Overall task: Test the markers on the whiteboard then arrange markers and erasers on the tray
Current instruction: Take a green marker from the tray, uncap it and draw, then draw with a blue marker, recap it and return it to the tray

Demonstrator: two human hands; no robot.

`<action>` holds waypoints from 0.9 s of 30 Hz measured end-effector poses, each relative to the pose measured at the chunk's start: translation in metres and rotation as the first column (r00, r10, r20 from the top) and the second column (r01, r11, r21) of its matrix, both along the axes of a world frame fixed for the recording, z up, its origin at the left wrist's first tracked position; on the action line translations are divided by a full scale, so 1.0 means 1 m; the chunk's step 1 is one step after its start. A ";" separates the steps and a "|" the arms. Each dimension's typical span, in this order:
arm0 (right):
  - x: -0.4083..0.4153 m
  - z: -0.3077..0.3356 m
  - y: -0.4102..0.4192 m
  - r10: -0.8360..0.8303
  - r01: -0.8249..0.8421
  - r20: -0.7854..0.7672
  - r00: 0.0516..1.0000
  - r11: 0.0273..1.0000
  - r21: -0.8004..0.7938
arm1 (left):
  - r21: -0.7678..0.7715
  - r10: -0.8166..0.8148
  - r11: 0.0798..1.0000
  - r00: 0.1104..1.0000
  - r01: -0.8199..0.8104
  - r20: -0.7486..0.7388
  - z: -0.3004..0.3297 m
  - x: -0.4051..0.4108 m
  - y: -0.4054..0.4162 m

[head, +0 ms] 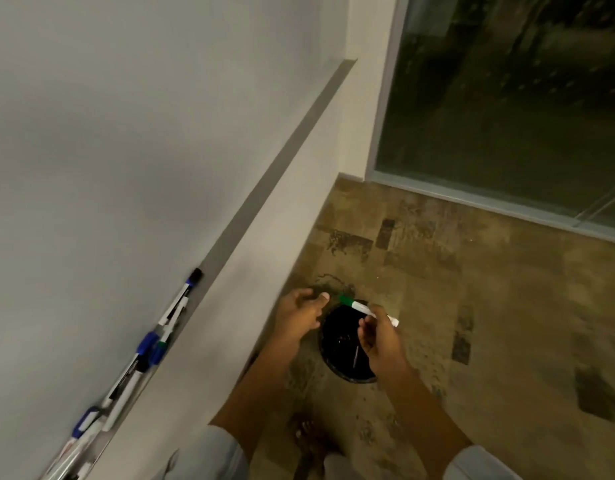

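Right hand (377,336) pinches a green marker (363,309) above the black bin (337,344); left hand (299,315) hangs loose, holding nothing.

The head camera is looking steeply down from standing height, tilted so the whiteboard (126,150) is filling the frame from nine to twelve o'clock. Its tray (275,174) is running diagonally from seven o'clock up toward one o'clock, passing close to the lens at the lower left. The floor (489,306) is lying well below, spreading from three to six o'clock, and a window (524,98) is occupying the corner at two o'clock. Only this one view is showing the scene.
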State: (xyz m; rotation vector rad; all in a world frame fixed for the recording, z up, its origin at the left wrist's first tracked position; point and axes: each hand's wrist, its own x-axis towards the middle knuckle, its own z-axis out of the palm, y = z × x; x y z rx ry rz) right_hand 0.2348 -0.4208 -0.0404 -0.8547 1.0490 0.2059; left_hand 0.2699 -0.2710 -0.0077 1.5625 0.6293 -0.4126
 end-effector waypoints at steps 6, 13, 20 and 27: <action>0.022 -0.032 -0.013 0.054 -0.064 -0.109 0.993 0.994 -0.094 | 0.032 -0.005 0.999 1.000 0.006 -0.028 -0.005 0.017 0.030; 0.036 -0.043 0.023 0.127 -0.149 -0.168 0.978 0.981 -0.127 | 0.026 0.084 0.996 0.996 -0.084 -0.013 0.000 0.020 0.068; 0.061 -0.014 0.149 0.638 -0.561 0.075 0.767 0.722 -0.404 | 0.024 0.353 0.936 0.934 -0.352 -0.049 0.005 -0.004 0.142; 0.047 -0.007 0.286 0.980 -0.745 0.004 0.197 0.152 -0.650 | 0.092 0.659 0.752 0.747 -0.653 -0.087 0.014 -0.070 0.242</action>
